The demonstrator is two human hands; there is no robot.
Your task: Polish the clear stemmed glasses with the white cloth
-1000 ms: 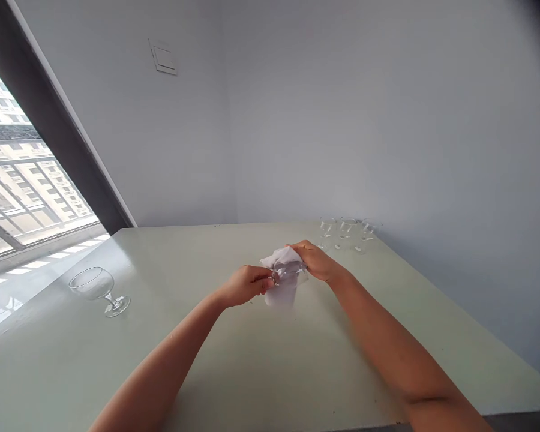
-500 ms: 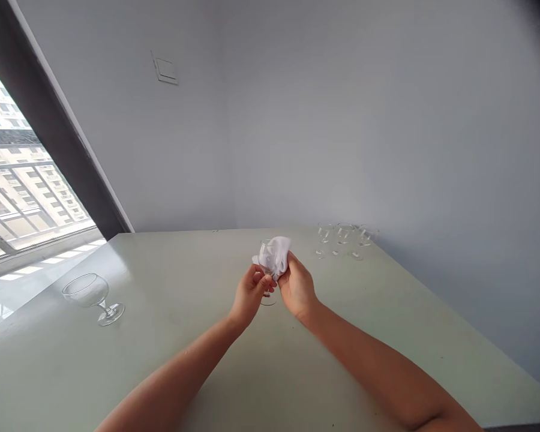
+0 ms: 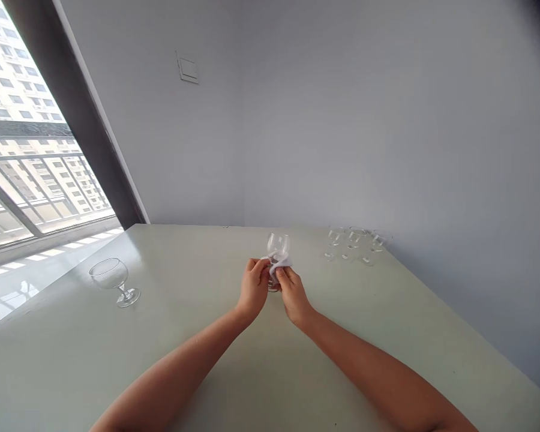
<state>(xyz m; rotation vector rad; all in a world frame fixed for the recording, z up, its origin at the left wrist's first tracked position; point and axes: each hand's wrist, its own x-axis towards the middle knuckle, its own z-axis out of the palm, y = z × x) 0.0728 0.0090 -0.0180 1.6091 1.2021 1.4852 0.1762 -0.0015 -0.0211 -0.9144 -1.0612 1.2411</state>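
Note:
A small clear stemmed glass [image 3: 279,242] stands upright between my hands over the table, its bowl showing above my fingers and its foot partly below them. A white cloth [image 3: 279,262] is wrapped about the stem and the bottom of the bowl. My left hand [image 3: 254,289] is closed at the stem from the left; its fingertips are partly hidden behind the glass and cloth. From the right, my right hand [image 3: 293,294] pinches the cloth against the stem, thumb on top.
On the left of the pale green table [image 3: 198,372] a larger round-bowled glass [image 3: 110,274] stands on its foot. Several small stemmed glasses [image 3: 351,240] are grouped at the back right, close to the grey wall [image 3: 387,120]. A window [image 3: 40,144] is at the left.
The cloth has moved from the bowl down to the stem, leaving the bowl uncovered. Both hands have come closer together around the stem. The view has shifted slightly left.

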